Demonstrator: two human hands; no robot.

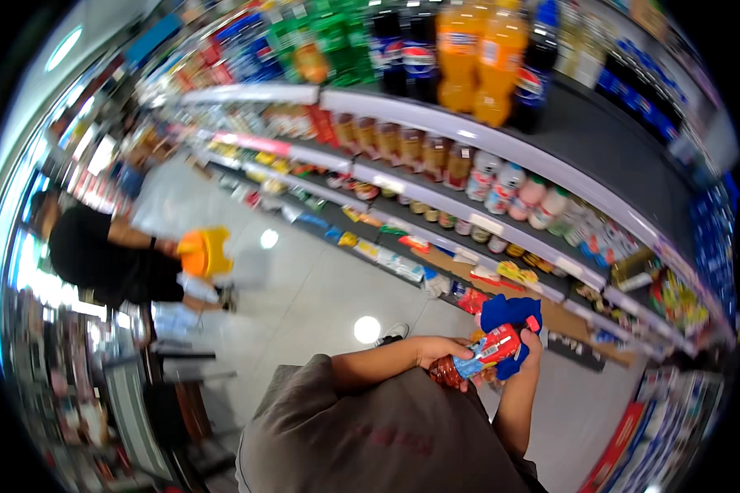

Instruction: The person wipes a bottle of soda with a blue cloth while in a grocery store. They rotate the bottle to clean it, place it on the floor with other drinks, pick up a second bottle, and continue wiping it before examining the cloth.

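In front of my chest lies a tilted plastic bottle (494,346) with a red cap, a red and blue label and dark reddish-brown contents. My left hand (442,352) is closed around its lower part. At the cap end, my right hand (532,349) grips a bright blue cloth (501,314), which bunches behind the bottle and against its side. Part of the right hand's fingers is hidden by the cloth and bottle.
A long store shelf (469,131) runs ahead, with large soda bottles (478,57) on top and smaller drinks below. To the left, another person (99,255) holds a yellow-orange plastic stool (205,251). Dark chair-like furniture (168,411) stands lower left; stacked packs (666,427) sit lower right.
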